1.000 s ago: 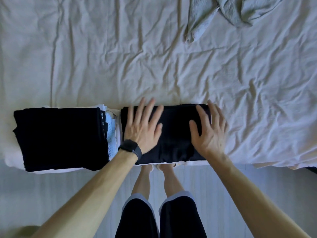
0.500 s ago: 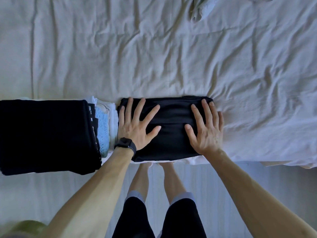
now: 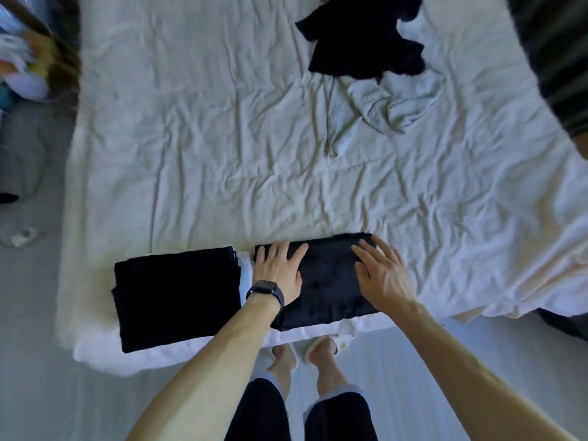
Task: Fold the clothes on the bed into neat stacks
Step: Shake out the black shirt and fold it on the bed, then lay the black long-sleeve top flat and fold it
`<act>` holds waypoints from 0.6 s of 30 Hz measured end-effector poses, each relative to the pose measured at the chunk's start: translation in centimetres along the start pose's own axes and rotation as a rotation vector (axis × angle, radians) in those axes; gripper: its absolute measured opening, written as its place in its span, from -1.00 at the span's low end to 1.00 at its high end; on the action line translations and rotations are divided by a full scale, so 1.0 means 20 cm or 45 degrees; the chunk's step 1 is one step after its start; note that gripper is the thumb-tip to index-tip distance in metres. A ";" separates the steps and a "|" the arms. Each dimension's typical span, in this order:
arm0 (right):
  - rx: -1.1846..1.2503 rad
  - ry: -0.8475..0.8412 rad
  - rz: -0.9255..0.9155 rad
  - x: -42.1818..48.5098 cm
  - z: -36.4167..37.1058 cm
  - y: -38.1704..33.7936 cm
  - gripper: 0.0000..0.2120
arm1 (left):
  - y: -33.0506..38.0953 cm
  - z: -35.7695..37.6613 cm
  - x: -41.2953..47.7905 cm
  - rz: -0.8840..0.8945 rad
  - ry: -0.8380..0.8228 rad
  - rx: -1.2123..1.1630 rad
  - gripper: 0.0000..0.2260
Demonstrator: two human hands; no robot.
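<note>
**Folded garment** (image 3: 327, 281): black, a flat rectangle at the near edge of the bed (image 3: 222, 154), long side along that edge. Both hands lie on it, with a strip of bare black cloth between them.

**Left hand** (image 3: 278, 275): palm down on the garment's left end. Its fingers (image 3: 281, 249) are straight and slightly spread, holding nothing, and the tips reach the garment's far edge. The thumb points inward across the cloth. A black watch (image 3: 265, 289) is on the wrist.

**Right hand** (image 3: 381, 275): palm down on the garment's right end. Its fingers (image 3: 366, 249) are straight and fanned, holding nothing, with the tips near the far right corner. The outer edge of the hand sits at the garment's right border; whether it spills onto the sheet cannot be told.

**Stack** (image 3: 178, 297): folded clothes with a black piece on top, just left of the folded garment. Pale layers show at its right side, beside the left wrist.

**Black garment** (image 3: 362, 36): unfolded and crumpled, at the far side of the bed, well apart from the hands.

**Pale garment** (image 3: 378, 106): crumpled, just nearer than the black one and touching it.

**Slippers** (image 3: 318, 348): on the person's feet, on the floor below the bed edge.
</note>
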State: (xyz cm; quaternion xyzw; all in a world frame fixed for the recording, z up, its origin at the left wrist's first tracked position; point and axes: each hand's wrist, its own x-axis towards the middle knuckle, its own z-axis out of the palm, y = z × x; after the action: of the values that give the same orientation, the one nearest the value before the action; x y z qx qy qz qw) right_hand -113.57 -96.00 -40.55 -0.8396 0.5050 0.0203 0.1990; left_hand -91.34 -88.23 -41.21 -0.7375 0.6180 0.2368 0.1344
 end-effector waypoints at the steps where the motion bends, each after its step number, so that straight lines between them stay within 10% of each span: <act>1: 0.015 0.051 0.008 -0.04 -0.10 -0.06 -0.67 | -0.01 -0.09 -0.05 0.009 0.016 -0.025 -0.41; 18: 0.199 0.683 0.149 -1.04 -1.08 -0.89 -0.74 | -0.50 -1.02 -0.98 0.157 0.458 -0.064 -0.65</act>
State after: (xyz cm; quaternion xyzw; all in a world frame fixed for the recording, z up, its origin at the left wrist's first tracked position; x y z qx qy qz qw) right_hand -112.03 -78.91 -10.28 -0.7665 0.5874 -0.2300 0.1208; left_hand -80.32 -79.73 -14.69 -0.7318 0.6700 0.1244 -0.0114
